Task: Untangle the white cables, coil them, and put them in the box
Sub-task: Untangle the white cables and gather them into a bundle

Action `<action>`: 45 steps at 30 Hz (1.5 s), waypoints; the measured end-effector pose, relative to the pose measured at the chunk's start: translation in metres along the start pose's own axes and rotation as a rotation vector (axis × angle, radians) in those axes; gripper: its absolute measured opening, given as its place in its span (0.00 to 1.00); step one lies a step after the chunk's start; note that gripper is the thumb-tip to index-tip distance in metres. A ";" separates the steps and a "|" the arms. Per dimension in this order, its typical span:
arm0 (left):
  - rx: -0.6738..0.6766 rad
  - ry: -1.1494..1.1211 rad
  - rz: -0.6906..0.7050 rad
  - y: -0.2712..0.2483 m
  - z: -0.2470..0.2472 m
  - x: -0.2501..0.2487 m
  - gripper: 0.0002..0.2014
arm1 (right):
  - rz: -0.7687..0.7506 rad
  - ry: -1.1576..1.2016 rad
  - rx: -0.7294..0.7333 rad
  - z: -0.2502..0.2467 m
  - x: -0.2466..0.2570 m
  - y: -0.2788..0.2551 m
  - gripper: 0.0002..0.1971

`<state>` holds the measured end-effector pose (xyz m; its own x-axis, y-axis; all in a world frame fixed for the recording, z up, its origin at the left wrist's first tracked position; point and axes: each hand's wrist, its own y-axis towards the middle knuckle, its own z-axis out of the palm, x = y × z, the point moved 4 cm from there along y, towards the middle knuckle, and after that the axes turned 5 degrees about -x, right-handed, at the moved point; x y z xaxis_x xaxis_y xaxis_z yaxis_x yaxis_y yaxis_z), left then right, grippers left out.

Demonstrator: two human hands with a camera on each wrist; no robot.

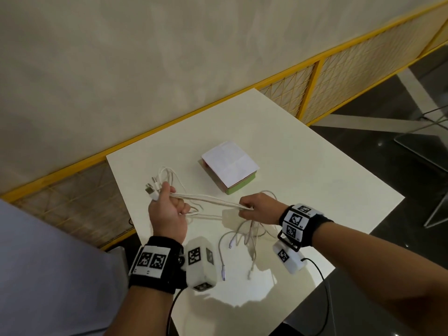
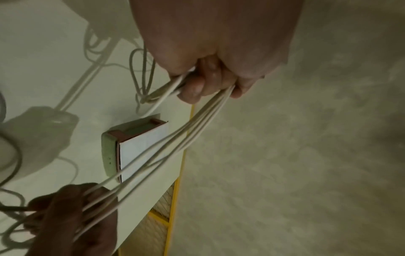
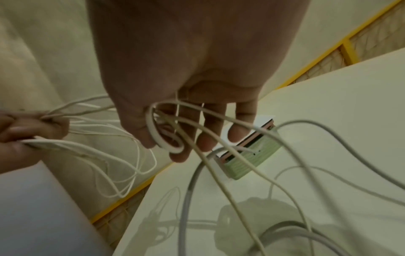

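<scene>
left hand: raised over the counter, fingers curled tight round a bunch of white cables; several plug ends stick out past the thumb side.
right hand: also raised, well apart from the left, pinching the other end of the same bunch; in the right wrist view a strand loops round its fingers.
cables between the hands: several strands run fairly straight from one fist to the other, sagging a little in the middle.
loose ends: below the right hand, more strands hang down and trail onto the counter, plug tips lying near its front edge; behind the left hand, loops rest on the counter.
box: sits on the counter beyond the hands, between them and the far edge; green base, pinkish inner rim, white sheet covering its top. no cable is inside that can be seen.
wrist gear: black bands with black-and-white markers and white camera blocks on both wrists.
surroundings: yellow-framed mesh railing behind the counter, pale wall above it, dark floor to the right.
</scene>
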<state>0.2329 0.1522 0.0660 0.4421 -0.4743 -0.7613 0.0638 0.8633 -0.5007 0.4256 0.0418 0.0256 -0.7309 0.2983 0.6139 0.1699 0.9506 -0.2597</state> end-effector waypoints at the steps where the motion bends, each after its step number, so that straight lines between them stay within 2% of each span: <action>1: -0.002 -0.003 0.011 -0.001 -0.001 0.000 0.16 | -0.008 0.019 0.001 0.000 -0.003 0.002 0.11; 4: 0.004 -0.003 0.038 -0.001 -0.003 0.000 0.16 | -0.025 0.110 0.022 0.000 -0.004 0.001 0.13; 7: 0.008 -0.001 0.046 0.004 -0.010 -0.004 0.16 | 0.000 0.307 0.022 0.001 -0.011 -0.004 0.18; 9: 0.003 -0.003 0.054 0.010 -0.016 -0.007 0.16 | 0.055 0.360 -0.001 0.000 -0.023 -0.006 0.15; 11: 0.002 -0.010 0.060 0.015 -0.022 -0.009 0.16 | 0.081 0.283 -0.002 0.000 -0.033 -0.006 0.11; 14: -0.006 0.004 0.071 0.020 -0.030 -0.011 0.17 | 0.096 0.103 -0.006 -0.001 -0.046 -0.006 0.13; 16: -0.014 0.009 0.080 0.022 -0.033 -0.012 0.16 | 0.085 0.045 -0.074 -0.005 -0.054 -0.006 0.13; 19: -0.041 0.010 0.088 0.024 -0.038 -0.016 0.16 | 0.060 0.128 -0.229 -0.011 -0.065 -0.009 0.18; 21: -0.061 0.009 0.094 0.025 -0.041 -0.019 0.15 | 0.074 0.171 -0.274 -0.014 -0.070 -0.011 0.16; 23: -0.076 0.008 0.097 0.027 -0.043 -0.020 0.15 | 0.094 0.180 -0.258 -0.018 -0.072 -0.013 0.11; 28: -0.097 -0.040 0.077 0.033 -0.044 -0.028 0.16 | 0.092 0.034 -0.156 -0.024 -0.079 -0.013 0.08; 32: -0.126 -0.071 0.107 0.034 -0.048 -0.042 0.16 | 0.224 -0.157 0.038 -0.018 -0.106 -0.024 0.02; 34: -0.123 -0.088 0.108 0.035 -0.051 -0.046 0.16 | 0.316 -0.224 0.057 -0.020 -0.124 -0.035 0.02; 35: -0.114 -0.084 0.101 0.035 -0.052 -0.045 0.16 | 0.354 -0.234 0.050 -0.022 -0.131 -0.038 0.03; 38: -0.078 -0.051 0.064 0.031 -0.052 -0.033 0.16 | 0.385 -0.241 -0.001 -0.023 -0.131 -0.036 0.22; 41: -0.033 -0.032 0.032 0.021 -0.046 -0.018 0.16 | 0.161 -0.044 -0.146 -0.022 -0.071 -0.018 0.34; 43: -0.012 -0.031 0.020 0.014 -0.040 -0.012 0.17 | -0.017 0.094 -0.086 -0.014 -0.008 -0.007 0.42; 45: 0.009 -0.032 0.013 0.008 -0.034 -0.010 0.17 | -0.120 0.107 0.065 0.006 0.051 0.004 0.49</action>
<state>0.1985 0.1577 0.0554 0.4714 -0.4570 -0.7543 0.0653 0.8710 -0.4869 0.3849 0.0600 0.0519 -0.6683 0.1933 0.7183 0.0398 0.9736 -0.2249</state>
